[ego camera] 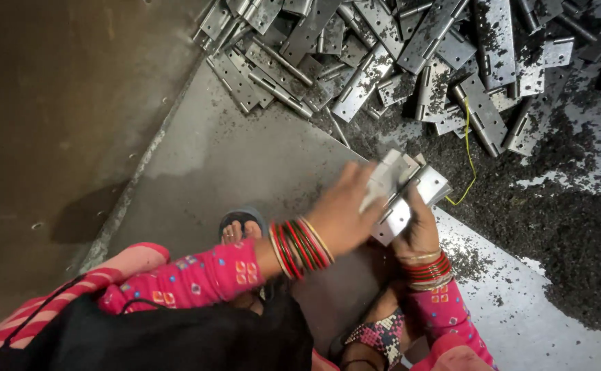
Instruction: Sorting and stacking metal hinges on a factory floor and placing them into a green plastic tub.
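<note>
Head view, steeply down, close.

- Left sleeve (197, 278): bright pink cloth printed with small square motifs in orange, white and blue; it ends short of the wrist.
- Left bangles (300, 246): a close stack of thin rings, mostly red, with gold-coloured ones at the edges and a few dark ones between.
- Right sleeve (445, 312): the same pink printed cloth.
- Right bangles (427, 268): a narrower red stack edged with gold-coloured rings.
- Scarf (53, 312): pink with paler stripes, at the lower left.
- Black garment (177, 340): plain dark cloth across the lower edge, with a thin black cord.
- Sandal (242, 223): grey-blue sole, toes showing.
- Patterned cloth (383, 336): pink, black and white print.
</note>
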